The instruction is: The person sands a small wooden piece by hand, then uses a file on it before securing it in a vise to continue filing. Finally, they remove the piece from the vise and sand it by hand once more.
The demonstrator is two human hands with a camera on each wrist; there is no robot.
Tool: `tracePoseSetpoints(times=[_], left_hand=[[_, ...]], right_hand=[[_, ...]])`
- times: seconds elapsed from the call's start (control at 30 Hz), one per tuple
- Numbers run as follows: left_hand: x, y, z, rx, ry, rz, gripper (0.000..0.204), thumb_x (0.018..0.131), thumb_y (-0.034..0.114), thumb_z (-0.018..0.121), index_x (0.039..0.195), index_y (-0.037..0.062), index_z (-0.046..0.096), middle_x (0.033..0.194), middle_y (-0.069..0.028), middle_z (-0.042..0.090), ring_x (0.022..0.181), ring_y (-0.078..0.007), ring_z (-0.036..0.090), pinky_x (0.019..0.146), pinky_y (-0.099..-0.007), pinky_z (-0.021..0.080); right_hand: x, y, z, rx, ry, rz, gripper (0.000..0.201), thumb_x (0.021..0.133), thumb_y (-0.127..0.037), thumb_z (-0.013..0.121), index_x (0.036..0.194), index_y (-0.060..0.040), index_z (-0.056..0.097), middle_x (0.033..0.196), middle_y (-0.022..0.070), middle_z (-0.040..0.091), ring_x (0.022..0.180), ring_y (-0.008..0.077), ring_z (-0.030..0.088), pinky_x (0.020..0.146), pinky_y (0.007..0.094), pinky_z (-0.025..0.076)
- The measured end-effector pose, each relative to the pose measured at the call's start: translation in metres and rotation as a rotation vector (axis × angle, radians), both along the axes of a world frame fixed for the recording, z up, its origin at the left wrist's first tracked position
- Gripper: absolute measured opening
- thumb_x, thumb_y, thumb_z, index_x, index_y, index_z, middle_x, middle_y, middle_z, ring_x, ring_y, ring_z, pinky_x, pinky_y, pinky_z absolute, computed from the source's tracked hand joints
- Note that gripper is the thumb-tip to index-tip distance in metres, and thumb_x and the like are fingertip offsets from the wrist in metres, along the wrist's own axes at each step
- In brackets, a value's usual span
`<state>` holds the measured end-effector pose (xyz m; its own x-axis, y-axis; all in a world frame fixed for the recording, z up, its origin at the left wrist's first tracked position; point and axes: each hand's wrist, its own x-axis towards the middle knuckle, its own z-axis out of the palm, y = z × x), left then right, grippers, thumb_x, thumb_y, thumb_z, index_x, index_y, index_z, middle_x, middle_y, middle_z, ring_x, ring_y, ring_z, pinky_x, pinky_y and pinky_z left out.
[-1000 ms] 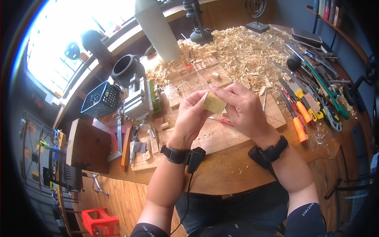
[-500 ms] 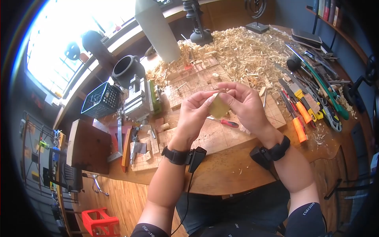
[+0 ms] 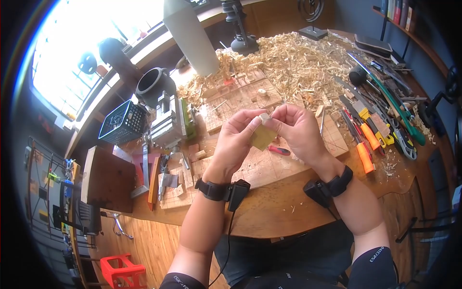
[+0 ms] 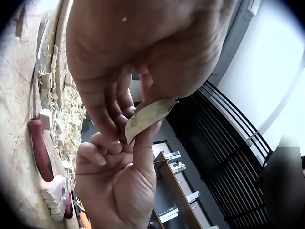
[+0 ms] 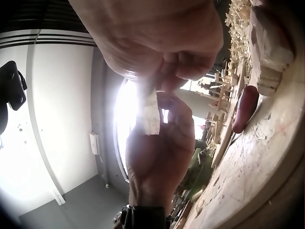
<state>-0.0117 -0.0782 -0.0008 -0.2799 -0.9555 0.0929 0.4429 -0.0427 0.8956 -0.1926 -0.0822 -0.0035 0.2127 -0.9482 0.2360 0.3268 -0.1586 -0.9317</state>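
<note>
Both hands meet over the cutting board (image 3: 284, 166), fingertips close together. My left hand (image 3: 233, 139) pinches a small yellow-green sheet of sandpaper (image 3: 263, 138) with thumb and fingers. Seen from the left wrist, the sandpaper (image 4: 148, 117) is bent into a curve and has faint print on it. At the thumb tips shows a small pale piece of wood (image 3: 264, 118), which my right hand (image 3: 301, 137) pinches. The fingers hide most of this piece. Beneath the hands, a red-handled tool (image 3: 279, 151) lies on the board.
Wood shavings (image 3: 298, 62) heap across the back of the table. Knives and orange-handled tools (image 3: 365, 156) lie at the right. A metal vise (image 3: 166, 123), a dark crate (image 3: 122, 120) and a wooden box (image 3: 108, 178) stand left. Small wood offcuts (image 3: 179, 190) lie at the board's left.
The sandpaper has turned and now hangs lower between the thumbs. A pale piece of wood shows at the fingertips, and the right hand's fingers have shifted round it.
</note>
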Motion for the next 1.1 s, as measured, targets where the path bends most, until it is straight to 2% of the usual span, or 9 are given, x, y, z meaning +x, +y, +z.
tracePoseSetpoints(times=[0.2, 0.3, 0.57, 0.7, 0.77, 0.8, 0.87, 1.0, 1.1], left_hand=[[0.001, -0.002, -0.002, -0.060, -0.116, 0.062, 0.021, 0.103, 0.013, 0.066, 0.118, -0.0007, 0.070, 0.106, -0.0074, 0.074, 0.095, -0.0125, 0.069, 0.085, -0.0278, 0.056], [0.003, -0.004, -0.006, -0.075, -0.173, 0.060, 0.022, 0.102, 0.013, 0.067, 0.118, -0.0012, 0.071, 0.104, -0.0078, 0.075, 0.092, -0.0121, 0.070, 0.083, -0.0275, 0.056], [0.003, -0.002, -0.003, -0.043, -0.158, 0.065, 0.022, 0.102, 0.012, 0.067, 0.118, -0.0023, 0.071, 0.103, -0.0078, 0.075, 0.091, -0.0113, 0.070, 0.083, -0.0272, 0.057], [0.003, -0.004, -0.006, -0.047, -0.176, 0.093, 0.022, 0.102, 0.012, 0.066, 0.119, -0.0022, 0.071, 0.105, -0.0085, 0.075, 0.093, -0.0127, 0.070, 0.084, -0.0285, 0.057], [0.003, -0.003, -0.006, -0.065, 0.024, 0.039, 0.022, 0.103, 0.013, 0.066, 0.119, -0.0021, 0.070, 0.109, -0.0094, 0.074, 0.096, -0.0142, 0.070, 0.085, -0.0295, 0.057], [0.002, -0.003, -0.004, -0.067, 0.026, 0.036, 0.022, 0.103, 0.013, 0.066, 0.119, -0.0021, 0.070, 0.109, -0.0094, 0.074, 0.096, -0.0142, 0.070, 0.085, -0.0295, 0.057], [0.002, -0.001, 0.000, -0.023, 0.034, 0.047, 0.022, 0.103, 0.014, 0.066, 0.119, -0.0018, 0.069, 0.112, -0.0097, 0.073, 0.098, -0.0150, 0.070, 0.087, -0.0303, 0.057], [0.003, -0.001, -0.001, -0.003, -0.020, 0.037, 0.022, 0.103, 0.013, 0.065, 0.119, -0.0017, 0.070, 0.111, -0.0096, 0.073, 0.097, -0.0149, 0.070, 0.087, -0.0305, 0.057], [0.004, -0.003, -0.005, -0.042, -0.087, 0.012, 0.022, 0.103, 0.013, 0.065, 0.119, -0.0014, 0.070, 0.110, -0.0095, 0.073, 0.097, -0.0148, 0.070, 0.087, -0.0311, 0.057]], right_hand=[[-0.003, -0.004, -0.007, 0.014, 0.025, 0.012, 0.020, 0.094, -0.019, 0.080, 0.091, -0.0008, 0.070, 0.078, -0.0011, 0.069, 0.067, 0.0020, 0.057, 0.058, 0.0196, 0.047], [-0.006, -0.004, -0.004, 0.114, -0.090, 0.091, 0.020, 0.094, -0.019, 0.079, 0.090, -0.0009, 0.070, 0.077, -0.0011, 0.069, 0.066, 0.0015, 0.057, 0.056, 0.0195, 0.045], [-0.001, -0.001, -0.005, -0.008, 0.135, 0.000, 0.021, 0.095, -0.019, 0.079, 0.089, -0.0005, 0.071, 0.075, 0.0010, 0.070, 0.063, 0.0020, 0.058, 0.053, 0.0196, 0.045], [-0.006, -0.008, -0.006, 0.044, 0.052, 0.000, 0.021, 0.095, -0.019, 0.079, 0.089, -0.0006, 0.071, 0.076, 0.0008, 0.070, 0.064, 0.0016, 0.058, 0.054, 0.0198, 0.045], [-0.011, -0.013, -0.004, 0.045, 0.080, -0.097, 0.022, 0.095, -0.021, 0.079, 0.089, -0.0011, 0.071, 0.076, -0.0004, 0.069, 0.064, 0.0010, 0.057, 0.055, 0.0194, 0.045], [-0.015, -0.014, -0.003, 0.043, 0.081, -0.100, 0.022, 0.095, -0.021, 0.079, 0.089, -0.0011, 0.071, 0.076, -0.0004, 0.069, 0.064, 0.0010, 0.057, 0.055, 0.0194, 0.045], [-0.019, -0.013, 0.000, 0.059, -0.027, 0.141, 0.022, 0.095, -0.022, 0.078, 0.090, -0.0016, 0.071, 0.075, -0.0018, 0.067, 0.063, 0.0007, 0.055, 0.055, 0.0186, 0.044], [-0.011, -0.006, 0.001, 0.043, 0.014, 0.153, 0.022, 0.096, -0.021, 0.078, 0.089, -0.0019, 0.071, 0.074, -0.0026, 0.066, 0.062, 0.0005, 0.054, 0.054, 0.0182, 0.043], [-0.006, -0.008, -0.008, -0.036, 0.039, 0.073, 0.021, 0.096, -0.021, 0.077, 0.090, -0.0019, 0.071, 0.075, -0.0021, 0.067, 0.062, 0.0008, 0.055, 0.055, 0.0180, 0.043]])
